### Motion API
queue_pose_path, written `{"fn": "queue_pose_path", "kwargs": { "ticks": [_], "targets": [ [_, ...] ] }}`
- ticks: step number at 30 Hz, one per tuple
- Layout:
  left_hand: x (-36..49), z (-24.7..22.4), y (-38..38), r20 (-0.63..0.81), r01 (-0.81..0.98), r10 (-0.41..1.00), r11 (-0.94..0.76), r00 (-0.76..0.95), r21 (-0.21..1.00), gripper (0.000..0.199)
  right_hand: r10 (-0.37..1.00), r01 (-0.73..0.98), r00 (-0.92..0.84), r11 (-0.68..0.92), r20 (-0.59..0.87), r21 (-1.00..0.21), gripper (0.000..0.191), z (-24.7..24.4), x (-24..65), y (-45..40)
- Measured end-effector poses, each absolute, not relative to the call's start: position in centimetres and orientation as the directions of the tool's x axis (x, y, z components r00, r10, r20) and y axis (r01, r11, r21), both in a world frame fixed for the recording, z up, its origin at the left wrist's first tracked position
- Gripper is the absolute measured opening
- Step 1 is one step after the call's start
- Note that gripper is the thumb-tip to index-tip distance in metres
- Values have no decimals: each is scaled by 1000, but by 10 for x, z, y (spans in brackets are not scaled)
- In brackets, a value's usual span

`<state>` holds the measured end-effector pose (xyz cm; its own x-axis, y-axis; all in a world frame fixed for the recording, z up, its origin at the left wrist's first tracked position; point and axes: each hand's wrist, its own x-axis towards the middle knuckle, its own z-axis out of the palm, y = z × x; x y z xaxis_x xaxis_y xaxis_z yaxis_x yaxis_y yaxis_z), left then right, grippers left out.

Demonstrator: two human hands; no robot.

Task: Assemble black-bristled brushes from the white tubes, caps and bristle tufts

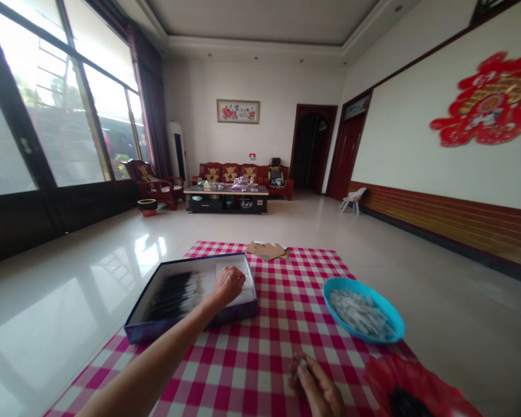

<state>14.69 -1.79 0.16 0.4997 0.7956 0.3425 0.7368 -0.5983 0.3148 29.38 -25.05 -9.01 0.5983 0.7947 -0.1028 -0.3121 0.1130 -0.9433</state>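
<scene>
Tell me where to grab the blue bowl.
Take the blue bowl by its near rim, coming from the front with your right hand: it is shallow, the white pieces fill its middle, and the rim stands bare.

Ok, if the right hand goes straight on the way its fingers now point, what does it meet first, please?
Probably the near wall of the shallow purple-blue box, after crossing the red-and-white checked cloth. This right hand is aimed near the box's right corner, and depth is unclear, so it could pass close by.
</scene>
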Motion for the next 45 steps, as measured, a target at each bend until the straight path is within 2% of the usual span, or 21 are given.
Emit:
{"fn": "queue_pose_path", "kwargs": {
  "ticks": [3, 7, 10, 13, 17, 21, 25, 29, 35, 41, 45],
  "targets": [
    [146, -5, -57, 436, 655, 725, -680, 533, 331, 30, 820, -281, 570, 150, -40, -948, 44, -91, 295, -252],
    [144, -43, -122, 553, 448, 591, -806, 587, 386, 28, 864, -197, 502, 148, 30, -969, 49, -99, 301, -251],
    [145, -73, -160, 523, 388, 571, -818, 633, 424, 25, 860, -177, 508, 155, 45, -972, 51, -103, 304, -250],
    [147, -86, -178, 485, 390, 566, -819, 667, 420, 23, 870, -114, 489, 140, 67, -984, 44, -103, 302, -251],
    [148, -86, -182, 477, 413, 563, -824, 675, 388, 26, 862, 125, 488, 91, 141, -988, 38, -90, 300, -249],
    [149, -87, -182, 468, 412, 556, -829, 687, 378, 27, 842, 328, 490, 62, 226, -943, 37, -60, 325, -236],
    [150, -91, -182, 458, 411, 557, -827, 693, 383, 27, 784, 560, 510, 9, 354, -828, 26, -29, 386, -220],
    [150, -94, -181, 455, 418, 563, -823, 690, 385, 27, 740, 721, 519, -110, 428, -684, 11, -22, 446, -215],
    [151, -95, -182, 487, 404, 553, -831, 676, 382, 27, 728, 842, 457, -171, 510, -511, 15, -35, 475, -219],
    [151, -97, -183, 482, 439, 573, -819, 663, 369, 23, 735, 902, 315, -35, 600, -431, 25, -40, 435, -243],
    [154, -105, -182, 498, 465, 567, -824, 656, 325, 22, 725, 942, 44, 200, 688, -271, 25, -64, 377, -264]
  ]
}}
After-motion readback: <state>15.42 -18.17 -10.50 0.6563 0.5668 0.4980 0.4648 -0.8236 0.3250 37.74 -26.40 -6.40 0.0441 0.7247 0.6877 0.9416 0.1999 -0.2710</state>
